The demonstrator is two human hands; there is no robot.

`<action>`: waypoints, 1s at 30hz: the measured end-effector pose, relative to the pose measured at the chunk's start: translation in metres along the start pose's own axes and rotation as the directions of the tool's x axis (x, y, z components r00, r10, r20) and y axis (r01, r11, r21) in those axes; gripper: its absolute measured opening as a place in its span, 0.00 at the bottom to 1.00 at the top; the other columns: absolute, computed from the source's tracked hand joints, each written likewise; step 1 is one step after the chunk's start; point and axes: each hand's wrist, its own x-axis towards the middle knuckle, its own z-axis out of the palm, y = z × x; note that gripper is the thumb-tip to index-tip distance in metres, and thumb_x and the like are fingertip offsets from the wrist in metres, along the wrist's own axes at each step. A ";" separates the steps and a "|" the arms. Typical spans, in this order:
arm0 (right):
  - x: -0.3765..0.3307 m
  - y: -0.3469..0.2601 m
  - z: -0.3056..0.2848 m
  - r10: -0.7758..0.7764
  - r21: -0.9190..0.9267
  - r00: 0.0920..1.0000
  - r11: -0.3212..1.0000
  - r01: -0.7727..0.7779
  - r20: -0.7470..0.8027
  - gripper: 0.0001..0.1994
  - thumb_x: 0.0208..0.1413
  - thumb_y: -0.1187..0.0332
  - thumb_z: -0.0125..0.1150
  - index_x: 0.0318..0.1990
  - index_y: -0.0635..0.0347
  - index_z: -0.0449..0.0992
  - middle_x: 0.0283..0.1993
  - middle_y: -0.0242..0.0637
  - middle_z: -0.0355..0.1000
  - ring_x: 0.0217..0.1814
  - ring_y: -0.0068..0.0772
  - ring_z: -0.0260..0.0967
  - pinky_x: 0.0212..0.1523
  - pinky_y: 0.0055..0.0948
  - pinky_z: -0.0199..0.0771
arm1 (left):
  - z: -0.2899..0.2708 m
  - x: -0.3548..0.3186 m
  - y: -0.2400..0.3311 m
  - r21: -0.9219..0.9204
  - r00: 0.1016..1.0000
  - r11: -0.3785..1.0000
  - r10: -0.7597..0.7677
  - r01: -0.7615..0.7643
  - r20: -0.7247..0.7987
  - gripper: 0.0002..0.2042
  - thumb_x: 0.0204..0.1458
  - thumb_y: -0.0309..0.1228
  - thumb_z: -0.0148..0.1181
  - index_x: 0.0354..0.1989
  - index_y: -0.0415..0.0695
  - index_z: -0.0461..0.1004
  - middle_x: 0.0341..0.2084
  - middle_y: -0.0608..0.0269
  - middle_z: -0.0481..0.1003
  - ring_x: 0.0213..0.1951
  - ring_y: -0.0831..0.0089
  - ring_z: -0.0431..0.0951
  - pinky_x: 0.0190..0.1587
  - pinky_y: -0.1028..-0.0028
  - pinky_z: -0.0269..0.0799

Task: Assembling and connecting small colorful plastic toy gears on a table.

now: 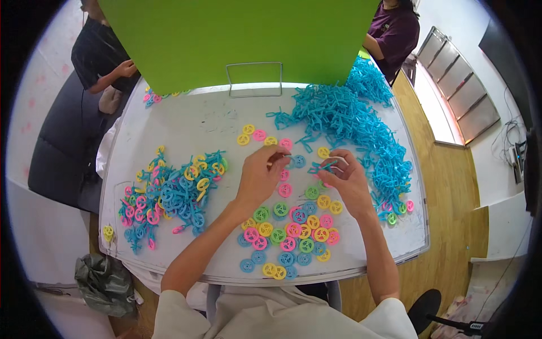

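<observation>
My left hand (261,174) is pinched at its fingertips around a small teal plastic piece, mostly hidden by the fingers. Right beside those fingertips is a blue spoked wheel (299,161); whether it is touched or joined to the piece I cannot tell. Across from it, my right hand (345,179) has closed its fingers round teal forked plastic pieces (324,167) that stick out toward the left. Just above the right fingers lies a yellow wheel (323,152). Below and between both hands, loose spoked wheels (293,229) in pink, yellow, green and blue spread over the white table (186,121).
A large heap of teal forked pieces (344,113) covers the right side. On the left lies a pile of wheels joined to teal pieces (183,192). A green board (237,39) with a wire stand (254,95) rises at the back. Two people sit beyond it.
</observation>
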 end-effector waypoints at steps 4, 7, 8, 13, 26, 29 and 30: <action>-0.001 0.009 0.004 0.043 0.118 0.992 0.991 -0.057 0.119 0.17 0.54 0.77 0.62 0.51 0.61 0.70 0.41 0.29 0.70 0.38 0.15 0.67 0.36 0.17 0.68 | -0.008 -0.024 0.024 -0.279 0.954 0.914 -0.261 0.294 0.151 0.11 0.55 0.28 0.59 0.47 0.40 0.74 0.37 0.63 0.76 0.37 0.76 0.77 0.38 0.74 0.73; -0.002 0.018 0.007 0.123 0.233 0.972 0.958 -0.169 0.200 0.18 0.54 0.74 0.62 0.53 0.63 0.71 0.35 0.29 0.72 0.35 0.17 0.70 0.35 0.16 0.70 | -0.008 -0.035 0.022 -0.482 0.906 0.768 -0.337 0.422 0.256 0.13 0.57 0.28 0.58 0.49 0.38 0.72 0.38 0.63 0.75 0.40 0.75 0.77 0.42 0.75 0.75; -0.004 0.017 0.010 0.133 0.188 0.975 0.968 -0.166 0.178 0.16 0.54 0.73 0.63 0.51 0.64 0.73 0.34 0.29 0.72 0.35 0.18 0.70 0.37 0.16 0.71 | -0.007 -0.038 0.018 -0.509 0.894 0.735 -0.349 0.447 0.281 0.14 0.57 0.29 0.57 0.50 0.38 0.71 0.38 0.64 0.75 0.40 0.75 0.77 0.43 0.75 0.75; -0.007 0.017 0.017 0.083 0.025 0.986 0.996 -0.087 0.145 0.14 0.53 0.75 0.63 0.48 0.64 0.74 0.35 0.30 0.73 0.35 0.18 0.70 0.37 0.16 0.71 | -0.008 -0.040 0.018 -0.548 0.867 0.672 -0.379 0.498 0.323 0.13 0.58 0.31 0.57 0.48 0.38 0.71 0.38 0.64 0.74 0.40 0.74 0.77 0.45 0.73 0.76; -0.018 0.010 0.041 -0.459 -0.459 0.881 0.762 0.457 0.116 0.13 0.45 0.85 0.64 0.40 0.64 0.76 0.39 0.34 0.72 0.37 0.22 0.69 0.37 0.20 0.71 | -0.006 -0.043 0.010 -0.527 0.912 0.744 -0.348 0.410 0.217 0.08 0.57 0.25 0.56 0.42 0.34 0.72 0.36 0.61 0.75 0.40 0.73 0.78 0.46 0.75 0.77; -0.016 0.019 0.039 -0.326 -0.409 0.945 0.859 0.308 0.027 0.12 0.46 0.85 0.63 0.40 0.65 0.76 0.39 0.35 0.73 0.36 0.21 0.70 0.36 0.20 0.72 | -0.006 -0.044 0.017 -0.475 0.906 0.772 -0.372 0.423 0.203 0.08 0.55 0.21 0.56 0.43 0.35 0.74 0.39 0.58 0.76 0.41 0.73 0.77 0.46 0.76 0.76; -0.014 0.024 0.036 -0.254 -0.398 0.965 0.880 0.258 0.062 0.12 0.46 0.85 0.63 0.40 0.65 0.75 0.38 0.35 0.74 0.35 0.21 0.70 0.35 0.21 0.72 | -0.005 -0.044 0.018 -0.471 0.906 0.774 -0.375 0.422 0.195 0.08 0.54 0.19 0.56 0.43 0.35 0.75 0.40 0.57 0.76 0.41 0.73 0.77 0.46 0.76 0.75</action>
